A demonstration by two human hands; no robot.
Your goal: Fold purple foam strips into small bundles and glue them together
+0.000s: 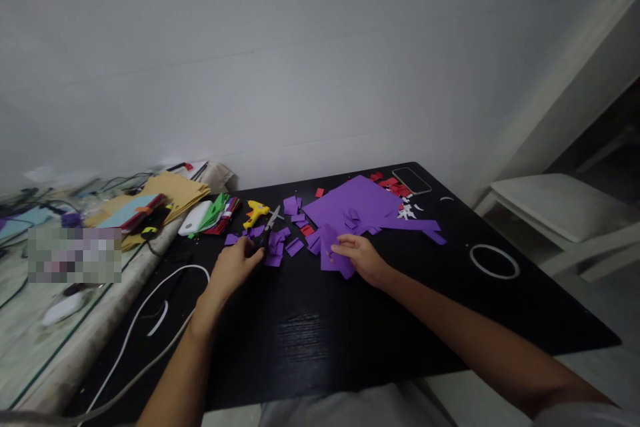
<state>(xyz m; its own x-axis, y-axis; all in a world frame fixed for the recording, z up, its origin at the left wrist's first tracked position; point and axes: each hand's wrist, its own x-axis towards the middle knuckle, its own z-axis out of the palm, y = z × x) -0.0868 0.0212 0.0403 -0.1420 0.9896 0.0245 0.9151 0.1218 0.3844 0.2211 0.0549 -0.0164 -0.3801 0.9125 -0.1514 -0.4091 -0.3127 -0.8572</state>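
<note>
My left hand [236,265] is closed around the dark handles of a pair of scissors [273,218], whose blades point away from me. Small cut pieces of purple paper [293,247] are scattered around the scissors. In my right hand [367,260], a few purple paper pieces [328,253] are pinched between thumb and fingers, just over the black table. Beyond that hand lies a large purple sheet [357,197] with loose scraps on top. A yellow glue gun [257,212] rests behind the scissors.
Green and dark red paper stacks [215,213] lie at left, beside a white device [195,217]. A white cable [145,307] loops near my left forearm. Red scraps [395,185], a phone [411,180] and a ring [494,261] lie at right. A white chair [543,203] stands beyond.
</note>
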